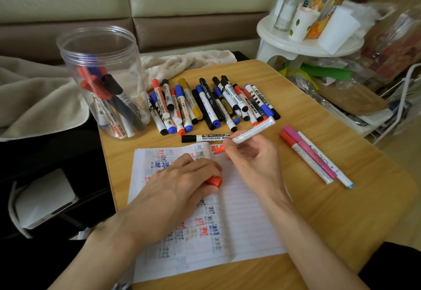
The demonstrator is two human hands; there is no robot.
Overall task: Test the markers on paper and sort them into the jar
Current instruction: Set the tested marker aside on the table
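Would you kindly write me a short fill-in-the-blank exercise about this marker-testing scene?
1. The right hand holds an uncapped marker with a ____ tip.
2. The left hand, resting on the notebook, grips a red ____.
3. The clear jar stands ____ of the marker pile.
4. Right of the notebook lie ____ slim markers.
Missing words: red; cap; left; three.

A: Item 1, hands?
B: Left hand [182, 175] and right hand [252, 157]: both bare.
A: Item 2, forearms?
B: Left forearm [136, 228] and right forearm [303, 232]: bare from wrist to frame edge.
A: Item 3, clothing?
B: Dark fabric [394, 267] at the lower right corner, just beside the right forearm. Whether it is a garment cannot be told.
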